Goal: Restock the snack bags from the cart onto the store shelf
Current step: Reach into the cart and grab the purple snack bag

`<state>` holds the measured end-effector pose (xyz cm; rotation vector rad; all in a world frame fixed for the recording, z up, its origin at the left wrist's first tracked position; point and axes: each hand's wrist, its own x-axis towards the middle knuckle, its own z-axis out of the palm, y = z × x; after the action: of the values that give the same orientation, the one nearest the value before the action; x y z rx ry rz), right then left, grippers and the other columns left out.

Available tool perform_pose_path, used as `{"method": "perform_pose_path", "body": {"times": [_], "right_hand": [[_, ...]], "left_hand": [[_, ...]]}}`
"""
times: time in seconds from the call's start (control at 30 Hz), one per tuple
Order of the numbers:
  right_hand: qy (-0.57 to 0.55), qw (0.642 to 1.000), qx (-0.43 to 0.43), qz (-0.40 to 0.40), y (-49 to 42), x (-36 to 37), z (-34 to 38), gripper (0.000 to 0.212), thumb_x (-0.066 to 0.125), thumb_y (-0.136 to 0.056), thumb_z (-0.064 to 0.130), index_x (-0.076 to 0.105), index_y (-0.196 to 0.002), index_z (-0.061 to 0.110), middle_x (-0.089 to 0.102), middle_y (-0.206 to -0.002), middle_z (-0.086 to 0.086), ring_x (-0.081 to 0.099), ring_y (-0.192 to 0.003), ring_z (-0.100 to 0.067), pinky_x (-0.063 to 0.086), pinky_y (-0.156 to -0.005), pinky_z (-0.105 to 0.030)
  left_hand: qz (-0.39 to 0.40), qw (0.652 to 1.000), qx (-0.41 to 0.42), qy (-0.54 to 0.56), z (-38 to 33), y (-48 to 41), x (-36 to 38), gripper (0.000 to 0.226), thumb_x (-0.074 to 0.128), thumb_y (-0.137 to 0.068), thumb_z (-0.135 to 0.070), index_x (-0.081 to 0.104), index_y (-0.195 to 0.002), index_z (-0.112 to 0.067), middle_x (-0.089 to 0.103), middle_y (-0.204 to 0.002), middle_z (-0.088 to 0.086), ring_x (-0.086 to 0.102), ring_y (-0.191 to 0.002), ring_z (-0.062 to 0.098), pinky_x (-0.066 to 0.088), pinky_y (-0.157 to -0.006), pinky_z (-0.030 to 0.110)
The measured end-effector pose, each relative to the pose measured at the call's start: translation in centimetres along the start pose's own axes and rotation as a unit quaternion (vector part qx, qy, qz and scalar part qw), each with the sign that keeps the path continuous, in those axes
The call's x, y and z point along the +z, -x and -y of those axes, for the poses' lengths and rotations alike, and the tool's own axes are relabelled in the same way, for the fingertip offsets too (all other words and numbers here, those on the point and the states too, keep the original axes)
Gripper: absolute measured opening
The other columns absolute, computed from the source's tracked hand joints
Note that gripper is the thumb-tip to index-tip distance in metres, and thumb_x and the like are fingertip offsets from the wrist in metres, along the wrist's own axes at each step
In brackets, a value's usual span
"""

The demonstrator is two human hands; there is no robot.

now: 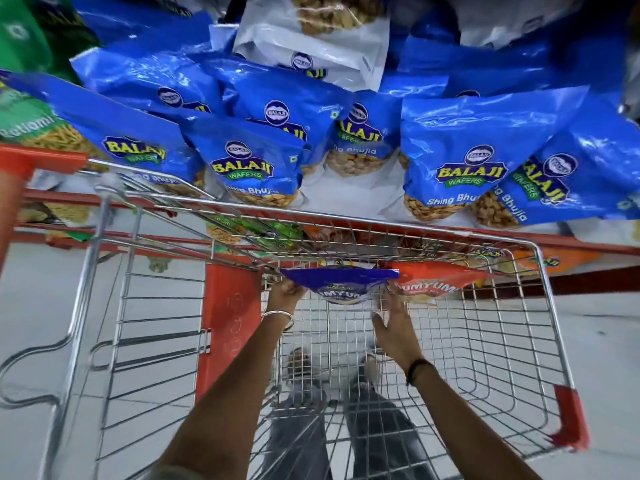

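1. A dark blue snack bag marked "YUMYUM" sits at the far end of the wire cart, pressed against the cart's front wall, its flat top edge level with the rim.
2. The left hand is at the bag's left corner, fingers curled onto it and gripping that edge; a metal bangle circles the wrist.
3. The right hand lies just below and to the right of the blue bag, palm spread and fingers extended toward it; the fingertips reach the gap between this bag and its neighbour, and whether they touch either cannot be told. It grasps nothing. A dark band is on that wrist.
4. An orange-red snack bag, also marked "YUMYUM", stands just beside the blue one on its right, against the same cart wall.
5. The rest of the cart basket shows bare wire, with the person's legs and feet visible through it.
6. Beyond the cart, the red-edged store shelf holds rows of blue Balaji "Shing Bhujia" bags leaning forward, with green packs at the left end.
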<state>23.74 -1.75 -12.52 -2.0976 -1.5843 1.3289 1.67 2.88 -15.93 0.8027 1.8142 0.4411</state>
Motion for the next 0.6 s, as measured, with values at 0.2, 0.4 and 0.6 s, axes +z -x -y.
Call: {"method": "perform_pose_path", "body": {"times": [0.2, 0.4, 0.6], "right_hand": [[-0.121, 0.993, 0.014, 0.001, -3.9, 1.9, -0.1, 0.052, 0.042, -0.092, 0.005, 0.025, -0.14, 0.018, 0.035, -0.148, -0.008, 0.035, -0.134, -0.026, 0.031, -0.111, -0.045], [-0.098, 0.988, 0.029, -0.116, -2.5, 2.7, -0.2, 0.027, 0.046, -0.088, -0.003, 0.053, -0.115, -0.002, 0.065, -0.107, -0.022, 0.061, -0.094, -0.032, 0.046, -0.073, -0.03], [-0.121, 0.983, -0.06, -0.127, 1.9, 1.2, 1.7, 0.024, 0.054, -0.088, 0.006, 0.061, -0.111, 0.01, 0.071, -0.097, -0.016, 0.062, -0.072, -0.022, 0.049, -0.064, -0.031]], "left_hand": [[-0.041, 0.999, 0.003, -0.002, 1.3, -2.2, 1.3, 0.028, 0.052, -0.086, -0.001, 0.051, -0.068, -0.022, 0.045, -0.063, -0.012, 0.054, -0.051, -0.014, 0.041, -0.055, -0.001], [-0.05, 0.998, -0.002, 0.044, 2.5, -1.8, 0.6, 0.044, 0.054, -0.084, -0.001, 0.057, -0.052, -0.03, 0.052, -0.057, -0.012, 0.056, -0.05, -0.004, 0.045, -0.06, 0.013], [-0.08, 0.985, 0.112, 0.102, 3.7, 1.1, -1.9, 0.013, 0.058, -0.076, -0.009, 0.069, -0.071, -0.012, 0.057, -0.042, -0.025, 0.042, -0.043, -0.009, 0.035, -0.056, 0.027]]}}
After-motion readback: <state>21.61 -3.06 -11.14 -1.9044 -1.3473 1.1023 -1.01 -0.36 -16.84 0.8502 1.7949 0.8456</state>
